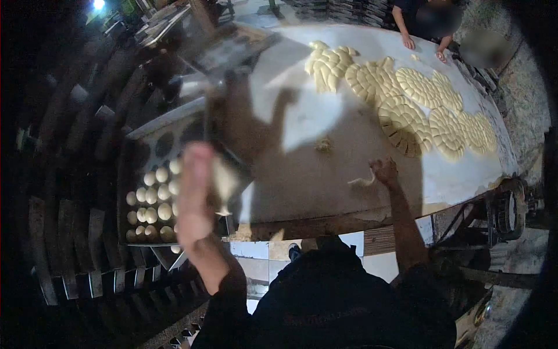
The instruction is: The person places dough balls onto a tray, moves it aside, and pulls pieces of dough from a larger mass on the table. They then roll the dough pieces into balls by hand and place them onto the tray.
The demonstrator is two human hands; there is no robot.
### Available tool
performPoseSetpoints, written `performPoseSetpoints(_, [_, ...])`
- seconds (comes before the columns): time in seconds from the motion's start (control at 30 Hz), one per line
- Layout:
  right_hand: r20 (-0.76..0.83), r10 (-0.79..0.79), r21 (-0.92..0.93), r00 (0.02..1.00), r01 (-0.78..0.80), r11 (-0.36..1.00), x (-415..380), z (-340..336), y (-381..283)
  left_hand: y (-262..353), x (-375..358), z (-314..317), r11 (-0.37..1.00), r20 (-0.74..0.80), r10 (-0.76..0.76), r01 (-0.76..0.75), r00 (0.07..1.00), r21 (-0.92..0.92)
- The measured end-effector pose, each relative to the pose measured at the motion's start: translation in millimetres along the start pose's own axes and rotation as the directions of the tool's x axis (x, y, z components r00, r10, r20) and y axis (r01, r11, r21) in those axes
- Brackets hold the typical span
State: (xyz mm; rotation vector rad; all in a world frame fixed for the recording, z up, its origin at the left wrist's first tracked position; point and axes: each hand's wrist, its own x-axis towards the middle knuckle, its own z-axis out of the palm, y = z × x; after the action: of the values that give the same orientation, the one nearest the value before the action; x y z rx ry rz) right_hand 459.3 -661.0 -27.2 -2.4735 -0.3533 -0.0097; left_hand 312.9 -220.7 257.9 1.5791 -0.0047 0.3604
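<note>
My left hand (196, 195) is raised over a dark tray (165, 125) at the left, and motion smears its fingers. A pale blurred patch (225, 179), dough-coloured, shows right beside that hand; I cannot tell whether the hand holds it. Rows of round dough balls (151, 196) sit in the tray, some hidden behind the hand. Over the front of the table, my right hand (385, 172) is closed on one end of a thin dough strip (363, 181), whose other end trails left. A small dough scrap (323, 145) lies farther in.
Several scored rounds of dough pieces (404, 119) cover the right part of the floured table (290, 200). At the far edge another person's hands (409, 42) rest by the table. Dark slatted racks (70, 244) stand at the left.
</note>
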Motion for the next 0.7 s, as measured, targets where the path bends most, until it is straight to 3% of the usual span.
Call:
performPoseSetpoints(0.03, [-0.053,0.047,-0.076,0.998,-0.051,0.996,-8.5,18.7,11.9,-13.7,-3.3,9.3,0.996,0.076,-0.082,0.080,0.994,0.030])
performPoseSetpoints(0.1, [-0.330,-0.114,-0.356,0.937,-0.012,0.934,-18.6,54.5,4.3,-32.4,1.1,31.4,0.969,0.179,-0.234,0.213,0.956,0.126])
performPoseSetpoints(0.13, [-0.393,-0.210,-0.357,0.895,0.061,0.932,-34.0,72.9,-10.4,-22.5,-0.7,55.5,0.935,0.086,-0.331,0.314,0.940,0.163])
performPoseSetpoints(0.2, [-0.346,-0.458,-0.496,0.819,0.254,0.830,-55.2,92.9,-37.8,-111.6,8.0,68.3,0.987,0.192,0.098,-0.120,0.977,0.105])
performPoseSetpoints(0.23, [-0.217,-0.595,-0.619,0.774,0.363,0.697,-60.9,79.2,-49.7,-114.9,3.5,76.3,0.976,0.276,-0.182,0.207,0.944,-0.065])
performPoseSetpoints(0.27, [0.112,-0.196,-0.303,0.974,0.222,0.927,-57.2,43.9,-73.3,-171.4,-3.0,82.3,0.999,0.216,-0.036,0.031,0.976,0.025])
performPoseSetpoints(0.3, [-0.161,-0.234,0.094,0.959,0.251,0.963,-65.4,38.6,-68.4,-191.9,-7.8,89.4,0.992,0.147,-0.077,0.061,0.986,0.110])
performPoseSetpoints(0.33, [-0.331,-0.334,-0.169,0.882,0.293,0.941,-52.3,25.0,-68.8,-206.5,-21.2,96.7,0.965,0.058,-0.143,0.126,0.988,0.231])
performPoseSetpoints(0.37, [-0.235,-0.008,0.323,0.972,0.086,0.943,-53.5,18.0,-51.5,-223.9,-34.9,102.6,0.911,-0.020,-0.221,0.214,0.975,0.354])
performPoseSetpoints(0.4, [-0.110,0.319,0.723,0.942,-0.144,0.675,-54.3,11.5,-33.4,-238.3,-48.4,105.3,0.838,-0.063,-0.284,0.279,0.957,0.470])
performPoseSetpoints(0.43, [-0.318,0.205,0.559,0.926,0.008,0.829,-58.0,-7.6,-50.7,-252.1,-58.9,109.7,0.765,-0.060,-0.307,0.284,0.950,0.579])
performPoseSetpoints(0.47, [-0.300,0.111,0.386,0.947,0.014,0.922,-63.3,0.9,-13.6,-288.8,-71.5,100.5,0.707,0.116,-0.099,-0.012,0.988,0.707])
performPoseSetpoints(0.5, [-0.203,-0.128,0.053,0.971,0.141,0.989,-72.1,12.0,31.2,-325.4,-87.3,91.5,0.566,0.319,0.067,-0.299,0.945,0.768])
performPoseSetpoints(0.53, [-0.056,-0.335,-0.198,0.941,0.318,0.927,-77.3,13.5,57.5,-303.0,-83.0,82.3,0.551,0.288,0.078,-0.282,0.954,0.785])
performPoseSetpoints(0.6, [0.117,-0.430,-0.353,0.895,0.442,0.824,-61.4,5.4,82.9,-229.3,-58.0,77.6,0.179,0.444,-0.189,-0.414,0.876,0.893])
performPoseSetpoints(0.63, [0.115,-0.457,-0.511,0.882,0.448,0.734,-46.6,6.7,95.4,-222.4,-38.6,80.8,-0.062,0.334,-0.422,-0.394,0.843,0.917])
performPoseSetpoints(0.67, [0.117,-0.475,-0.649,0.872,0.429,0.628,-37.7,11.4,102.2,-234.0,-24.6,85.5,-0.070,0.331,-0.427,-0.396,0.841,0.916])
performPoseSetpoints(0.7, [0.115,-0.467,-0.640,0.877,0.425,0.640,-24.5,27.4,104.9,-254.3,-8.3,91.7,0.216,0.264,-0.129,-0.233,0.956,0.948])
